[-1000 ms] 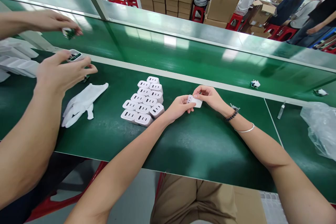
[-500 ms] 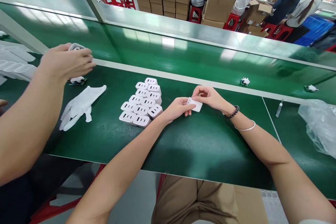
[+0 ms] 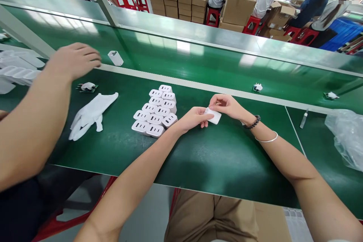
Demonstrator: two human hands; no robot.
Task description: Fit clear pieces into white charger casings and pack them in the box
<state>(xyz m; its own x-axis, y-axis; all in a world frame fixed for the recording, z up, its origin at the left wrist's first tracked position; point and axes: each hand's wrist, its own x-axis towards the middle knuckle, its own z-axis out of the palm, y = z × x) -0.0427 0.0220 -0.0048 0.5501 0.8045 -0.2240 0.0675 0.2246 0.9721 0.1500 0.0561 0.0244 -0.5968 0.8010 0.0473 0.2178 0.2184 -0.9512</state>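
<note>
A white charger housing [image 3: 214,116] is held just above the green bench, between my two hands. My left hand [image 3: 196,117] grips its left side, thumb on top and fingers curled below. My right hand [image 3: 225,105] pinches at its upper edge; what the fingertips touch there is too small to make out. To the left of my left hand stands a block of several white chargers [image 3: 155,110] packed in rows, their port faces turned up. One charger [image 3: 169,120] in that block sits turned at an angle.
At left, a co-worker's hand [image 3: 78,60] reaches over the bench near a white housing [image 3: 115,58] on the green belt. A white glove [image 3: 92,117] lies below it. Circuit boards [image 3: 257,87] dot the line. A small tube [image 3: 304,118] and plastic bag [image 3: 343,136] are at right.
The co-worker's hand has let go of its white housing, which now lies on the belt to the right of that hand. My hands keep nearly the same hold.
</note>
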